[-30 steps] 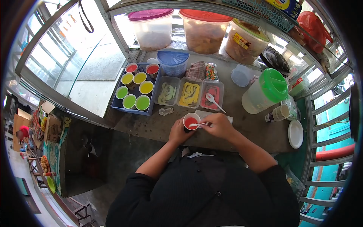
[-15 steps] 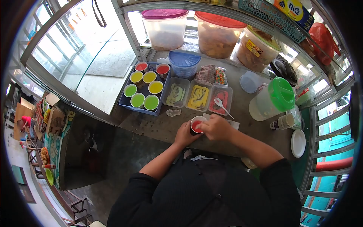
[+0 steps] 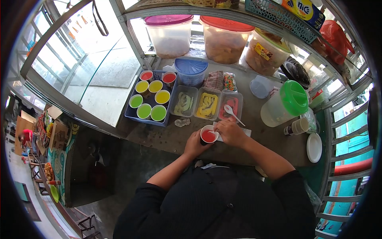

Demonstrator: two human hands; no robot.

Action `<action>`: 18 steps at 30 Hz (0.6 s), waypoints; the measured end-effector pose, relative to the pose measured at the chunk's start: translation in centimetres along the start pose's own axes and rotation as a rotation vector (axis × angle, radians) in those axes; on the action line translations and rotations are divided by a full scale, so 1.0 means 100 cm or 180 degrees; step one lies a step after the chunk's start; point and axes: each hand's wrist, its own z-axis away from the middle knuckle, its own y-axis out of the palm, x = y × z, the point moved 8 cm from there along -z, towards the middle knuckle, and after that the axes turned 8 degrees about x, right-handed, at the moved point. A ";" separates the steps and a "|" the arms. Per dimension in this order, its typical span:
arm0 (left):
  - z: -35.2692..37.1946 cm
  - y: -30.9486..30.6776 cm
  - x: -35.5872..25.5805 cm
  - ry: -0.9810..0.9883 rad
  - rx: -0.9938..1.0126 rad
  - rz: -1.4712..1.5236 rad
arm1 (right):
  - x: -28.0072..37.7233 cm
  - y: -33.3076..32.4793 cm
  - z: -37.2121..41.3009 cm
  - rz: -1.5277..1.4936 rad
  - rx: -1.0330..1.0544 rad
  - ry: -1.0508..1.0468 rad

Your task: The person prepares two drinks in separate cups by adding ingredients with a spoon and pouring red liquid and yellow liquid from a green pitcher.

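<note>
My left hand [image 3: 193,144] wraps around a small cup of red jelly [image 3: 208,136] at the near edge of the counter [image 3: 274,139]. My right hand [image 3: 230,132] sits right beside the cup's rim, fingers pinched at it; what they hold is hidden. A white plastic spoon [image 3: 231,113] lies across the red container [image 3: 229,104] just beyond the cup. A white napkin [image 3: 246,132] shows under my right hand.
A blue tray [image 3: 129,112] holds several cups of red, yellow and green jelly. Two more containers [image 3: 207,104] sit beside it, with big lidded tubs [image 3: 225,34] behind. A green-lidded jug [image 3: 285,101], paper cups [image 3: 296,126] and a white plate [image 3: 314,147] stand right.
One second ago my right hand held a white spoon in the red cup. Now the spoon is no longer visible there, and my fingers are closed at the cup's rim.
</note>
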 end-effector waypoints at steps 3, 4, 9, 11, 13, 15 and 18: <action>0.000 0.002 0.003 -0.0092 0.0066 0.0012 | -0.005 0.000 0.009 -0.0266 -0.0385 0.0326; 0.000 0.002 0.003 -0.0060 0.0069 0.0023 | -0.009 0.001 0.008 -0.0519 -0.0437 0.0385; 0.000 0.001 0.001 -0.0051 0.0102 0.0006 | -0.018 0.000 0.001 -0.1011 -0.0738 0.0355; 0.000 -0.001 -0.003 0.0000 0.0087 0.0004 | -0.014 -0.010 -0.002 -0.0643 -0.0756 0.0191; -0.001 0.001 0.001 0.0070 0.0024 -0.0005 | -0.012 -0.010 -0.004 -0.0657 -0.0661 0.0136; 0.000 0.003 0.004 0.0084 0.0020 -0.0006 | -0.014 -0.001 -0.005 -0.1055 -0.0452 0.0194; 0.000 0.005 0.007 0.0037 0.0088 -0.0003 | -0.017 0.009 -0.006 -0.1306 0.0001 0.0443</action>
